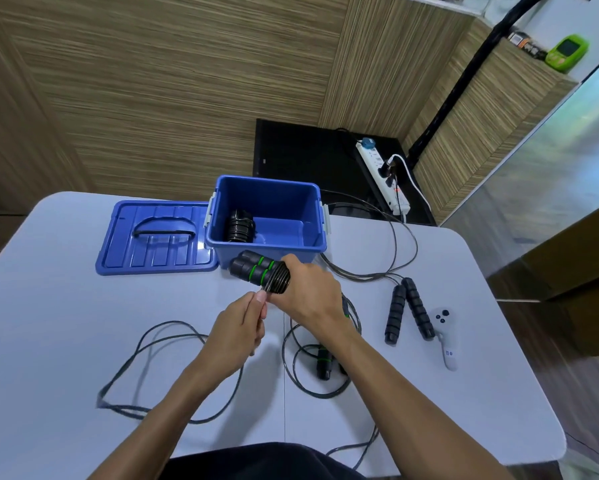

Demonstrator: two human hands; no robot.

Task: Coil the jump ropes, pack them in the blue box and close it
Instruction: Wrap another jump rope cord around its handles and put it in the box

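1. The right hand grips a pair of black handles with green rings, held together just in front of the blue box; its fingers curl round the end where rope is already wound in tight turns.
2. The left hand pinches the loose rope between thumb and fingers, right at the wound end of the handles.
3. From that pinch the rope trails down to the white table and lies in wide, slack loops on the left side.
4. The blue box stands open at the far middle of the table, with one coiled black rope already inside, against its left wall.
5. The blue lid lies flat on the table, touching the box on its left.
6. A second rope with green-ringed handles lies uncoiled under the right forearm.
7. A third rope with black foam handles lies to the right, its cord looping back past the box.
8. A white controller rests just beside those foam handles.
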